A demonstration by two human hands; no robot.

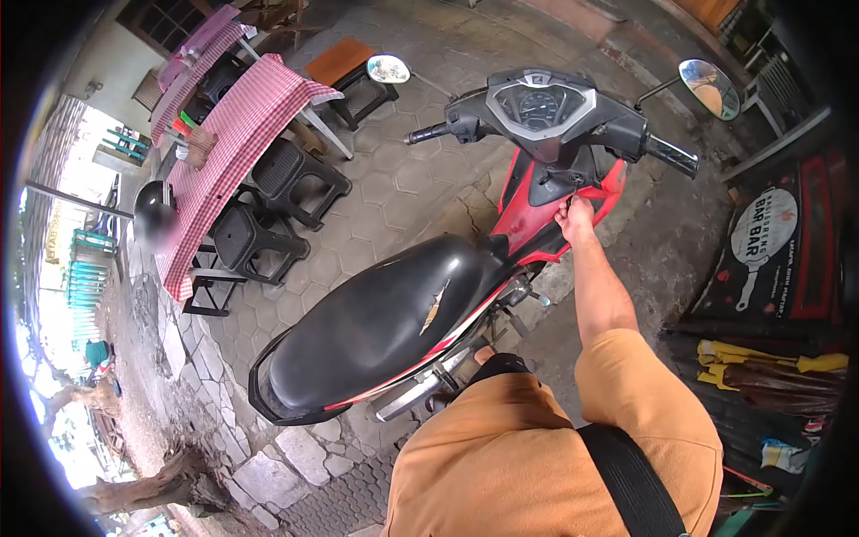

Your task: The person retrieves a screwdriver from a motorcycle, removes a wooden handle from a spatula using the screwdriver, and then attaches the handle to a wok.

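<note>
Motorbike (pixel 358 331), red and black, stands slantwise across the middle of the frame, its tail at lower left and its handlebars at upper right. At the far left, bright daylight washes out an outdoor strip, with one tree trunk (pixel 148 490) in the lower left corner. Next come irregular stone slabs (pixel 268 474), and then grey hexagonal paving (pixel 394 170), which spreads across the upper middle. On the upper left, two tables wear red-and-white checked cloths: a far table (pixel 201 40) and a near table (pixel 246 130). One black helmet (pixel 154 215) sits at the near table's left edge. Two black plastic stools (pixel 300 174) show plainly along its right side, and one bench (pixel 338 60) with an orange-brown top is above them.

Toward the centre, the motorbike's one long seat (pixel 358 318) bears a ragged tear. Its two mirrors (pixel 389 69) and two handgrips (pixel 425 134) flank one dashboard (pixel 540 106). Right of centre, the right hand (pixel 575 215) is at the red front panel below the dashboard, fingers curled in; whether they grip anything, I cannot tell. The left hand is out of view. At the right edge hangs one dark banner (pixel 765 242), with yellow cloth (pixel 819 362) below it.
</note>
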